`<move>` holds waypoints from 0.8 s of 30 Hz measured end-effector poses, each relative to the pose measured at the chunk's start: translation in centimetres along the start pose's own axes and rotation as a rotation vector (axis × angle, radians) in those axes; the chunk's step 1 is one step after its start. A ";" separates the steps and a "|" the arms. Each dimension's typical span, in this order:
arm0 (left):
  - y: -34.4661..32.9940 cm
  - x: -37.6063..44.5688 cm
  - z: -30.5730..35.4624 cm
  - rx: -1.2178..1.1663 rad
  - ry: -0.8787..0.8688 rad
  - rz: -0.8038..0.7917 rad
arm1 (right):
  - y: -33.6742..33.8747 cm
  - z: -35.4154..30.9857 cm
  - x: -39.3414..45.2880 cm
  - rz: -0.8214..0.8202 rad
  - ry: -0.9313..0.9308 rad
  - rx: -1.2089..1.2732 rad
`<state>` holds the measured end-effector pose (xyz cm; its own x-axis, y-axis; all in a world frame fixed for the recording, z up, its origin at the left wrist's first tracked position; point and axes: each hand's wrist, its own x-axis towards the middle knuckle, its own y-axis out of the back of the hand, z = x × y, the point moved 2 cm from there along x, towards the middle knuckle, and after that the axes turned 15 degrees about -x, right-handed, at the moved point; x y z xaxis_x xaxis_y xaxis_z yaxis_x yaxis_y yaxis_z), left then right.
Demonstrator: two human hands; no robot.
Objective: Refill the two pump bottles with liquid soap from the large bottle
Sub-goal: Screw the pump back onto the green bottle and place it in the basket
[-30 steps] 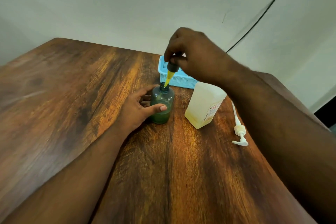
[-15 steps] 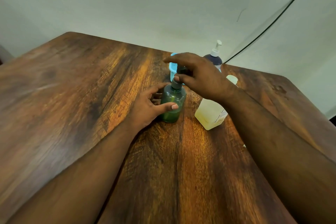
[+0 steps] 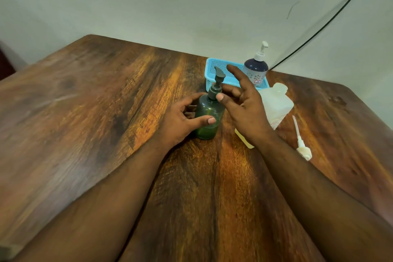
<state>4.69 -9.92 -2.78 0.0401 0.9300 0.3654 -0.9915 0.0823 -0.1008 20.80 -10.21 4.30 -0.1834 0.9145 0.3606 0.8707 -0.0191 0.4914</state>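
Note:
A green pump bottle (image 3: 207, 117) stands upright on the wooden table (image 3: 106, 112), with green liquid in its lower part. Its dark pump head (image 3: 219, 75) sits on the neck. My left hand (image 3: 178, 121) grips the bottle's body, thumb in front. My right hand (image 3: 244, 108) pinches the pump's collar between thumb and curled fingers, with the index finger pointing up. The large translucent soap bottle (image 3: 276, 104) stands just right of my right hand, partly hidden by it. A dark blue pump bottle (image 3: 256, 70) with a white pump stands in a blue basket (image 3: 214, 66).
A loose white pump with its long tube (image 3: 302, 144) lies on the table to the right of the large bottle. The basket sits at the table's far edge by the wall. A black cable (image 3: 319, 30) runs down the wall at the right.
The dark pump went down into the green bottle's neck and now sits on it. My right hand dropped from above the bottle to the collar. My left hand kept its hold.

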 end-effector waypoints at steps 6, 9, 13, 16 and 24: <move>-0.1 0.1 0.0 -0.024 0.006 0.003 | -0.5 0.5 0.5 0.042 -0.063 -0.040; 0.0 0.1 0.0 -0.024 -0.003 0.000 | -0.8 1.0 0.6 0.048 -0.106 -0.091; 0.1 0.1 -0.2 -0.014 -0.004 -0.005 | -1.2 1.2 0.5 0.110 -0.143 -0.142; 0.0 0.1 -0.2 -0.007 0.007 -0.018 | -1.6 1.1 0.5 0.008 -0.211 -0.035; 0.1 0.1 -0.4 -0.006 -0.008 -0.011 | -1.3 1.3 -0.5 0.016 -0.182 0.181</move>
<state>4.62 -9.66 -3.08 0.0503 0.9262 0.3736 -0.9903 0.0948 -0.1017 20.33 -10.11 2.48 -0.0982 0.9727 0.2101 0.9432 0.0236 0.3313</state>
